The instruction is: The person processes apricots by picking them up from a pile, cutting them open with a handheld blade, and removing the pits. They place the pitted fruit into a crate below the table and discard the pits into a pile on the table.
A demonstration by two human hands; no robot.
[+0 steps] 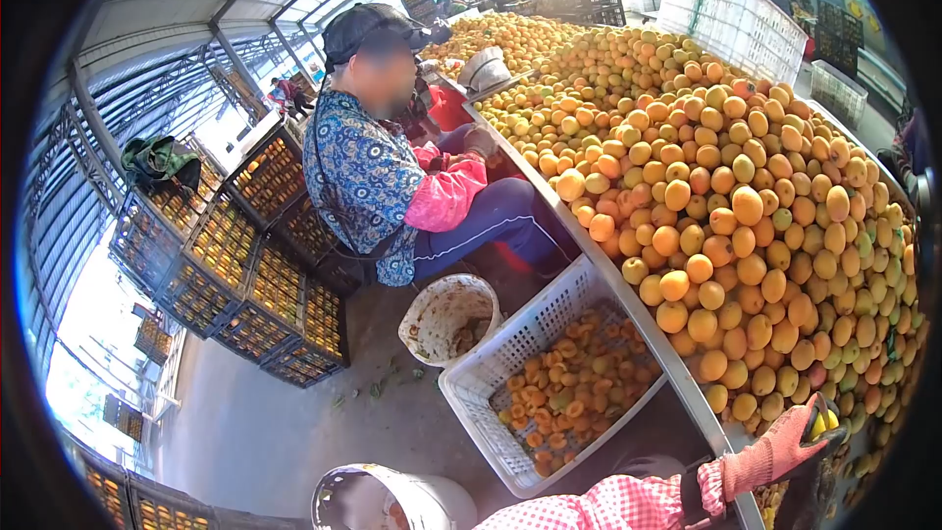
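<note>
My left hand (pixel 797 440) is at the lower right, in a pink-red glove below a pink checkered sleeve with a dark band. Its dark-tipped fingers are closed around a yellow-orange fruit (pixel 825 423), partly hidden by them. The hand is over the near edge of a large heap of orange and yellow fruit (pixel 746 206). My right hand does not show. Left of the heap's metal rim (pixel 628 294), a white crate (pixel 475 402) holds opened, halved fruit (pixel 564 388).
A seated person (pixel 368 177) in a blue patterned top works beside the heap. White buckets (pixel 429 319) (pixel 422 501) stand on the floor. Stacked dark crates (pixel 240 265) of fruit are at the left. A white crate (pixel 731 25) rests on the far side, with other people behind.
</note>
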